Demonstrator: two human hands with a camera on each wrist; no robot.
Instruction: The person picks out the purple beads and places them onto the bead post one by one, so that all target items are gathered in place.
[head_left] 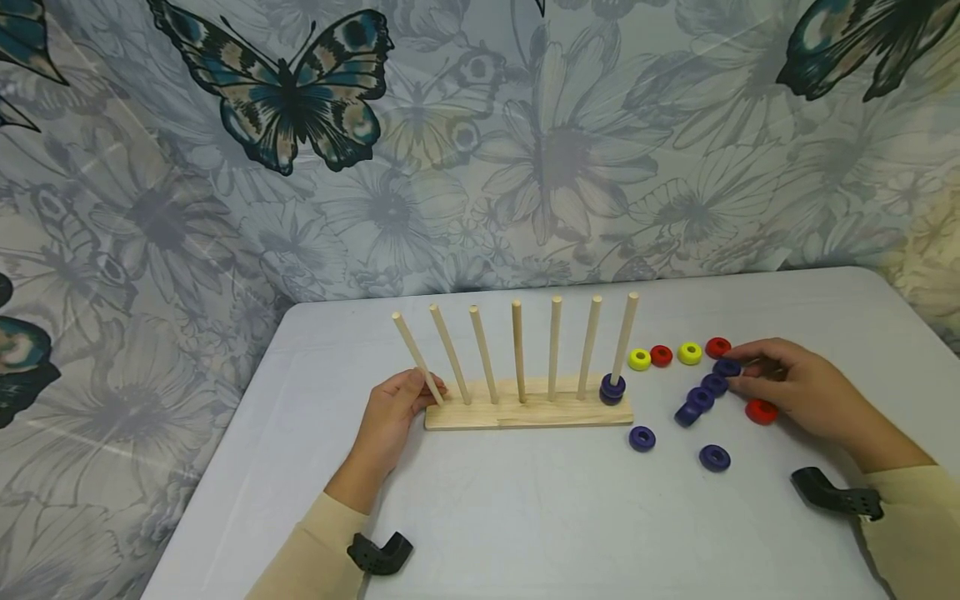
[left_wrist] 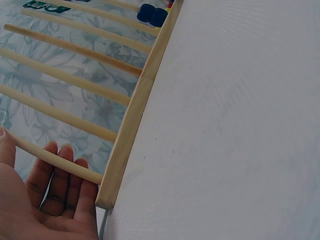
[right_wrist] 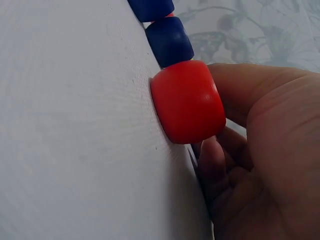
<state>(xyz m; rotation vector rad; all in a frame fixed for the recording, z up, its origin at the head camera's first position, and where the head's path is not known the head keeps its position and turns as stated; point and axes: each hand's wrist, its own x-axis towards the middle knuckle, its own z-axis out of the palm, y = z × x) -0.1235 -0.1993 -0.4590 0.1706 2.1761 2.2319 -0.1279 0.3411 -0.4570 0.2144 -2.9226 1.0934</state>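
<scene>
A wooden rack (head_left: 525, 412) with a row of upright pegs stands on the table. My left hand (head_left: 392, 414) holds its left end, thumb and fingers around the outermost peg (left_wrist: 60, 162). Two dark blue rings (head_left: 612, 392) are stacked low on the rightmost peg (head_left: 626, 333). Off to the right, my right hand (head_left: 810, 392) pinches a blue ring (head_left: 727, 367) between thumb and index finger, at the far end of a slanting line of blue rings (head_left: 701, 398). A red ring (right_wrist: 189, 102) lies close by this hand and hides part of the fingers in the right wrist view.
Behind the blue line, yellow rings (head_left: 690, 353) and red rings (head_left: 661, 356) lie in a row. Two loose blue rings, one by the rack's corner (head_left: 642, 439) and another nearer (head_left: 715, 457), lie on the white table (head_left: 525, 517). A patterned wall covering (head_left: 450, 167) rises behind.
</scene>
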